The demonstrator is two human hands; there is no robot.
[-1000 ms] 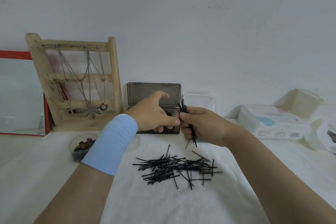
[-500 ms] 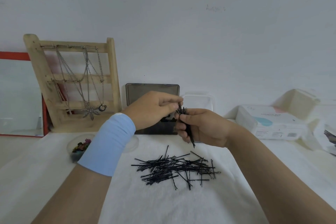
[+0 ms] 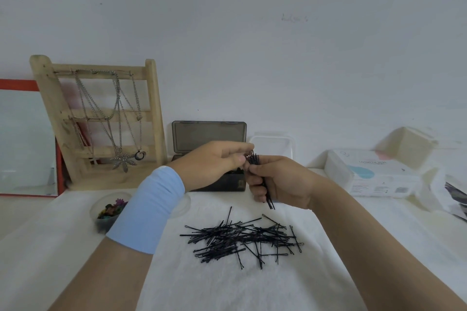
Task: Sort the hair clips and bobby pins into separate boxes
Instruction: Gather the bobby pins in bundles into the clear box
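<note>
1 white cloth-covered worktop (image 3: 227,290) carries heap of loose black metal bobby pins (image 3: 242,240). Dark smoky plastic box (image 3: 209,139), lid up, stands behind; right hand (image 3: 285,182) grasps upright pin bundle (image 3: 270,202); left hand (image 3: 214,164) pinches its tops. Best: level ends, hold firm, lay flat in box.

The right hand (image 3: 283,182) closes round a bundle of pins (image 3: 253,159), so its middle is hidden; only the looped tops and lower tips show. Whether the left hand (image 3: 212,164) pinches a pin there or only touches the tops cannot be told. That hand and the blue wristband (image 3: 149,209) cover most of the dark box (image 3: 222,185) and part of the tub (image 3: 94,209); the clips (image 3: 112,209) in it are too small to tell apart. The clear box (image 3: 274,142) is hidden low down behind both hands. The mirror (image 3: 25,144) is cut by the left edge, a dark thing (image 3: 456,195) by the right edge, both forearms by the bottom. Print on the white pack (image 3: 374,179) is too small to read.
</note>
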